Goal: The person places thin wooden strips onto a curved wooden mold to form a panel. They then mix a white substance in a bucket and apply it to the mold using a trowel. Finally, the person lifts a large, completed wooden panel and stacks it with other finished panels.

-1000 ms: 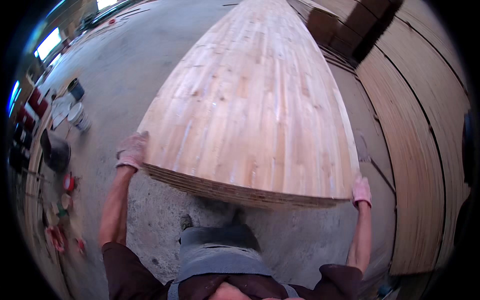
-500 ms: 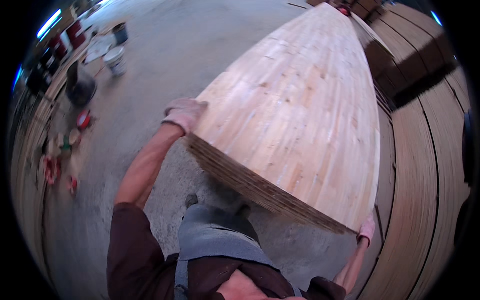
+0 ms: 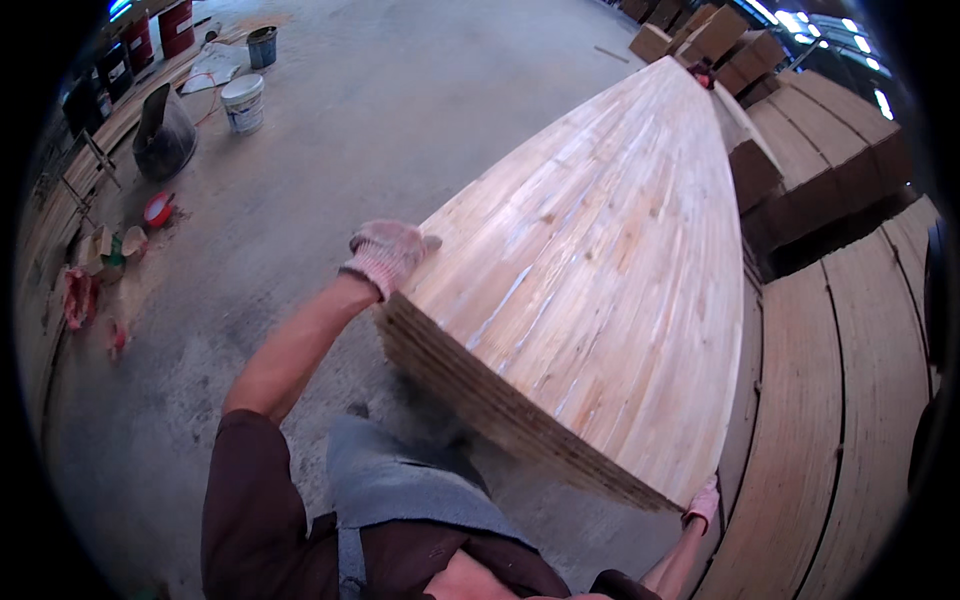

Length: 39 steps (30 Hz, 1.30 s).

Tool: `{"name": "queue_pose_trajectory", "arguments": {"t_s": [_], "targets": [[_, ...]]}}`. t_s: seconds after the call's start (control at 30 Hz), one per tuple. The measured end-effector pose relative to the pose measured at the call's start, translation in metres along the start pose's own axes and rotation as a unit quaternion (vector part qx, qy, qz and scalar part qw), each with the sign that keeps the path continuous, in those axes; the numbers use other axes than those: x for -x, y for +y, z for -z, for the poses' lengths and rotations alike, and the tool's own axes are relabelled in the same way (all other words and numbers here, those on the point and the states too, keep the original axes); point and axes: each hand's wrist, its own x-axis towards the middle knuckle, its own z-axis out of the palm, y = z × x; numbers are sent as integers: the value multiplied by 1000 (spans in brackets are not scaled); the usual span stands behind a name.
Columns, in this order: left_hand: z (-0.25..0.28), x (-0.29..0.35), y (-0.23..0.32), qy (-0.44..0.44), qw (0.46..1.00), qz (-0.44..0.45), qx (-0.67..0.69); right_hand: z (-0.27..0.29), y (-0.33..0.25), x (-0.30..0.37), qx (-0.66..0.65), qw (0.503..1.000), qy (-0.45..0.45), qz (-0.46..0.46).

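Observation:
A long pale wooden panel (image 3: 600, 280), made of joined strips with whitish streaks along some seams, tops a stack of boards (image 3: 500, 405) and stretches away to the far right. My left hand (image 3: 390, 255), in a whitish-pink knit glove, grips its near left corner with the thumb over the top. At the near right corner my right hand (image 3: 704, 503), gloved likewise, holds the edge, its fingers partly hidden by the wood. The underside of the stack is out of sight. A small red shape (image 3: 703, 77) at the far end is too small to make out.
Stacked boards (image 3: 800, 400) run along my right, with higher stacks (image 3: 830, 130) beyond. On the concrete floor (image 3: 330, 130) to the left stand a white bucket (image 3: 243, 106), a dark bucket (image 3: 262, 47), a cut-open black container (image 3: 165, 135) and a red bowl (image 3: 158, 209).
My view has shifted, so the panel and the stacks on the right sit lower in the picture. Both hands remain on the same corners.

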Motion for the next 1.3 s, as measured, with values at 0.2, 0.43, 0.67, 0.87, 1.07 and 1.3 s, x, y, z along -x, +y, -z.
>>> {"name": "queue_pose_trajectory", "arguments": {"t_s": [0.2, 0.43, 0.67, 0.87, 1.07, 1.3], "targets": [[15, 19, -21, 21, 993, 26, 117, -5, -15, 17, 23, 999, 22, -31], [-88, 87, -120, 25, 825, 161, 540, 93, 138, 21, 19, 971, 219, -90], [-298, 259, -193, -187, 906, 174, 338, -71, 72, 298, -94, 914, -320, -233], [-342, 410, -222, -127, 444, 614, 640, -292, 34, 326, 185, 761, -620, 34], [-288, 367, -222, -127, 522, 589, 604, -253, 36, 271, -50, 828, -468, -305], [-69, 130, -87, 4, 671, 252, 698, -1, 138, 83, -277, 910, 180, -253]]}}
